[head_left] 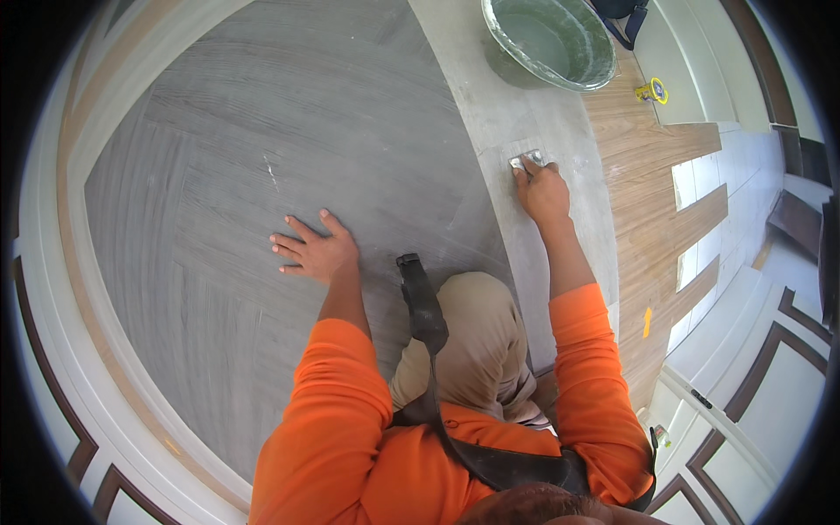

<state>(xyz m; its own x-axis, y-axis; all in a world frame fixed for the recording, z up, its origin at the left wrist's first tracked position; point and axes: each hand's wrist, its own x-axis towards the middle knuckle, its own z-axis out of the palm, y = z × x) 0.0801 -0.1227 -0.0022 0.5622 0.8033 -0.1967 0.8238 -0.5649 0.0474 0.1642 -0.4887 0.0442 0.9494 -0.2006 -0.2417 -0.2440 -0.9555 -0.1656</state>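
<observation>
My left hand (pixel 317 249) lies flat on the grey wood-patterned floor (pixel 306 114), fingers spread, holding nothing. To the right, my right hand (pixel 544 188) is closed on a small, flat, whitish-grey piece (pixel 526 161), pressed against the pale grey floor strip (pixel 573 219). The fingers partly cover this piece, and I cannot tell its exact kind. A faint, pale patch surrounds it on the strip. Short white streaks (pixel 271 172) mark the grey floor beyond my left hand.
A green basin (pixel 503 66) with cloudy greenish water stands ahead on the strip. Right of it is a small yellow tub (pixel 651 91). Brown wood-look planks (pixel 647 227) end in a stepped edge beside white tiles (pixel 744 166). My bent knee (pixel 477 324) and a black strap (pixel 422 302) are between my arms.
</observation>
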